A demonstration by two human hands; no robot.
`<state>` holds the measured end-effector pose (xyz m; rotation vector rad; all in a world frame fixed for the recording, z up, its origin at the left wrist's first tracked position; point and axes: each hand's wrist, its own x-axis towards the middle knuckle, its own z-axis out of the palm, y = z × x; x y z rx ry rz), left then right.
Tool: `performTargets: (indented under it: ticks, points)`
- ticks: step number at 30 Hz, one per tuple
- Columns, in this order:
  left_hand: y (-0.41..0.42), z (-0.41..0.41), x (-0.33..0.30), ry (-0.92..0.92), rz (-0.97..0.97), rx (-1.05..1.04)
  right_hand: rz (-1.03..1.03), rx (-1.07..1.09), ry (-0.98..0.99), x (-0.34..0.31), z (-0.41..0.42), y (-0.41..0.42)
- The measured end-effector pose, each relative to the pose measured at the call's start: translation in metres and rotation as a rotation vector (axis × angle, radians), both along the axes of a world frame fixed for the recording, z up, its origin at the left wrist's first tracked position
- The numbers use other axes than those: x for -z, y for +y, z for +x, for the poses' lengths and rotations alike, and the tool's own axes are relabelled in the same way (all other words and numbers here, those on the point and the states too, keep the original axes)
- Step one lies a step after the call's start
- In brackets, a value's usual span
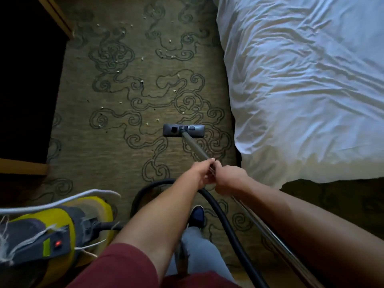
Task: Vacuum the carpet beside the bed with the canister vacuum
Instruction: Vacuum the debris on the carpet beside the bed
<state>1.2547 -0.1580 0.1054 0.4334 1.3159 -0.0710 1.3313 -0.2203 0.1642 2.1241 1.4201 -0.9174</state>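
1. The left hand [200, 172] is wrapping its grip around the metal wand [195, 146], fingers curling over the tube near its upper end.
2. The right hand [229, 179] is clasping the same wand just behind the left, the two hands touching each other; its grip is curled tight round the tube.
3. The wand is slanting away toward 11 o'clock from the hands, ending at the floor head [184, 130].
4. The floor head is lying flat on the patterned carpet [116, 142], near the edge of the bed [301, 80], which is filling the 1 to 3 o'clock part of the view under a rumpled white sheet.
5. Pale crumbs [142, 81] are dotting the carpet beyond the head, toward 11 and 12 o'clock.
6. The black hose [216, 206] is looping from under the hands down past a dark shoe [197, 215].
7. The yellow and grey canister vacuum [56, 231] is sitting at 8 o'clock, a red light glowing on its switch, with a white cord [62, 201] trailing over it.
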Motion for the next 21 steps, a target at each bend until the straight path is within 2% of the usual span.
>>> performTargets:
  ticks: [5, 9, 16, 21]
  points:
    - [0.004, 0.021, 0.012, 0.068, -0.013, 0.072, -0.063, 0.168, 0.042, 0.02, 0.011, -0.002]
    - [0.028, 0.027, 0.028, 0.105, -0.015, 0.092, -0.085, 0.214, 0.033, 0.029, 0.016, 0.022]
    - [0.102, 0.035, 0.054, 0.141, -0.031, 0.152, -0.159, 0.276, 0.075, 0.046, 0.017, 0.095]
    - [0.171, 0.04, 0.097, 0.258, 0.045, 0.356, -0.208, 0.281, 0.121, 0.069, 0.003, 0.169]
